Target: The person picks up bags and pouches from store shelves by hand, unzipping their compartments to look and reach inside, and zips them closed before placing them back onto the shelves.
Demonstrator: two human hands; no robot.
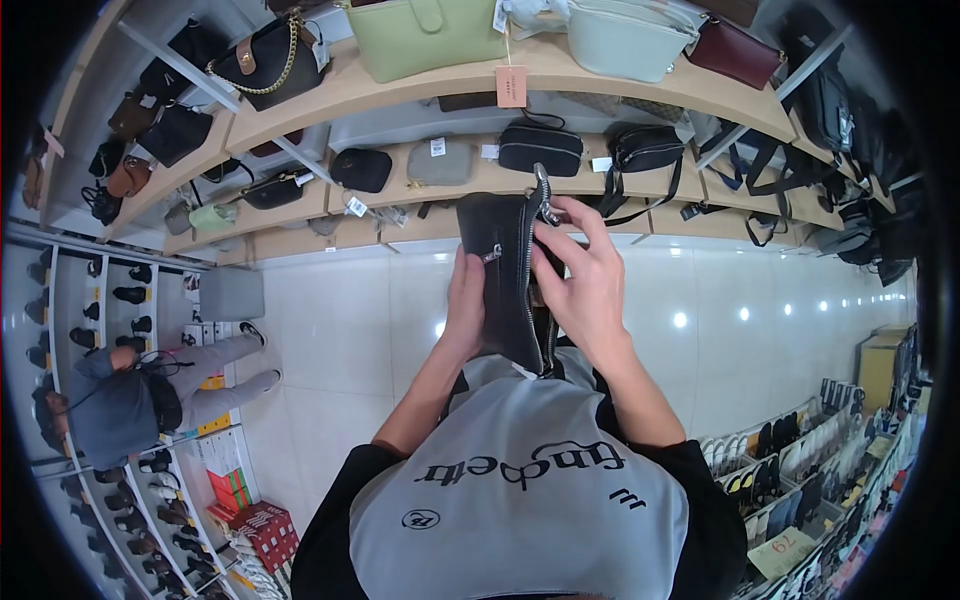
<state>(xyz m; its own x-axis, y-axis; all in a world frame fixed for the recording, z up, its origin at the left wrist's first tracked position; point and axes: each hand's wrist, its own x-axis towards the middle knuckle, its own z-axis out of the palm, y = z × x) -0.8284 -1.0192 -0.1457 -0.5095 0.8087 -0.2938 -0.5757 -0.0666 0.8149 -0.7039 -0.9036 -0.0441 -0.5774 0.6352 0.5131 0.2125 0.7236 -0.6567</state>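
A black zippered clutch bag [505, 285] is held upright in front of my chest. Its long top zipper runs down the right side and looks parted, and a smaller zipper with a metal pull sits on its front face. My left hand [467, 305] grips the bag's left side, thumb on the front. At the open edge, my right hand [580, 275] has its fingers bent around the rim near a silver metal clasp [543, 190]. The inside of the bag is mostly hidden by my right hand.
Curved wooden shelves ahead carry handbags, among them a green bag [425, 40], a pale blue bag [625, 40] and a black pouch [540, 148]. A person [130, 395] stands at left beside shoe racks. Slippers fill bins [780, 470] at lower right, beyond the tiled floor [340, 340].
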